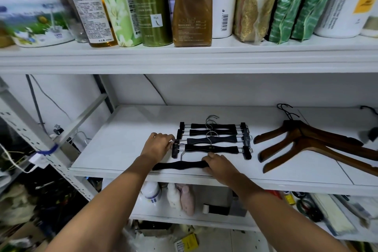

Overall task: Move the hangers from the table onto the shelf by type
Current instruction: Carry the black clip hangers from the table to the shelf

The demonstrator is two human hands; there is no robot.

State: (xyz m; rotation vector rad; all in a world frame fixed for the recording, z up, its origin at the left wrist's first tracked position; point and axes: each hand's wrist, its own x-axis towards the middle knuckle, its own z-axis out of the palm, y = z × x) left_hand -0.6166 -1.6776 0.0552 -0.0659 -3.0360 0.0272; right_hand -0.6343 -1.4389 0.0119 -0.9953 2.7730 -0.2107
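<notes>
Several black clip hangers lie in a row on the white middle shelf. One more black hanger lies at the shelf's front edge, and my right hand grips its right end. My left hand pinches the left clip of the nearest hanger in the row. Brown wooden hangers are piled to the right on the same shelf.
The upper shelf carries bottles, a tub and green packets. A lower shelf holds small bottles and boxes. Cables hang at the back left beside a perforated metal post. Clutter lies on the floor below.
</notes>
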